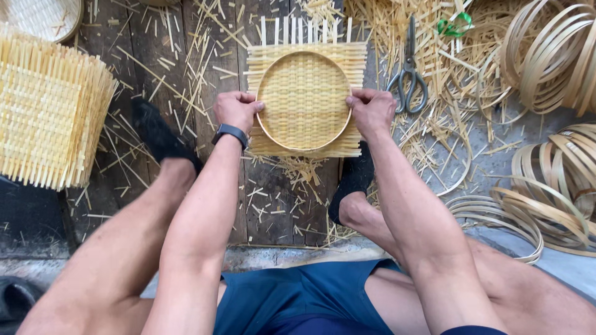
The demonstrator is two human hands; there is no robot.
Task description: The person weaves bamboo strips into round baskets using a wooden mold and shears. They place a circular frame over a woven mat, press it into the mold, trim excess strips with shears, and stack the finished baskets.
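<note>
Under me run dark wooden floor planks (161,56), where my woven mat (304,99), scissors (408,74), stacked mats (46,111), loose bamboo hoops (546,205) and scattered splinters (292,174) lie.

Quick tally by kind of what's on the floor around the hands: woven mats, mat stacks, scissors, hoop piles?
Woven mat with round hoop pressed on it, held by left hand and right hand: 1
Stack of woven mats: 1
Scissors: 1
Piles of bamboo hoops: 2, upper right and lower right
Total: 5
</note>
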